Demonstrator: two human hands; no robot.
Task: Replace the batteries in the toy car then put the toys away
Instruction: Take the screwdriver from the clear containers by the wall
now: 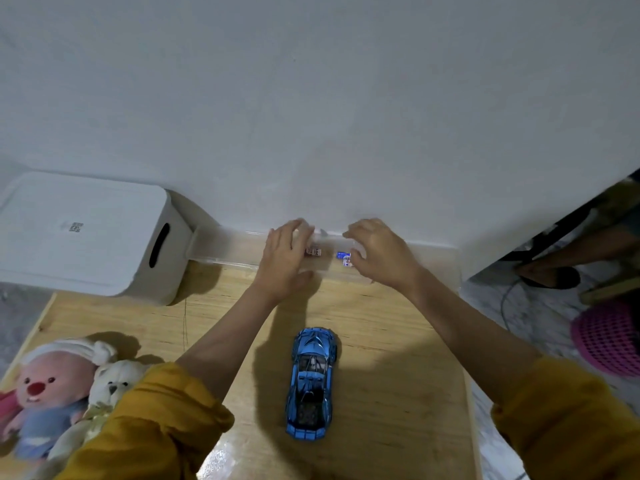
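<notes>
Clearly soft and light, the pink plush (45,393) and the white bear (110,382) lie at eight o'clock on the tabletop (381,393); either can be squeezed anywhere. Behind them, at ten o'clock, sits a white box (86,233). At twelve o'clock the left hand (284,258) and right hand (379,252) rest on a clear plastic case (225,249) holding small batteries (343,257), fingers curved over it; whether either grip is clamped, I cannot tell. The case looks stiff and slippery: hold its edges. The blue toy car (311,382), rigid and glossy, sits at six o'clock; grasp its flanks.
</notes>
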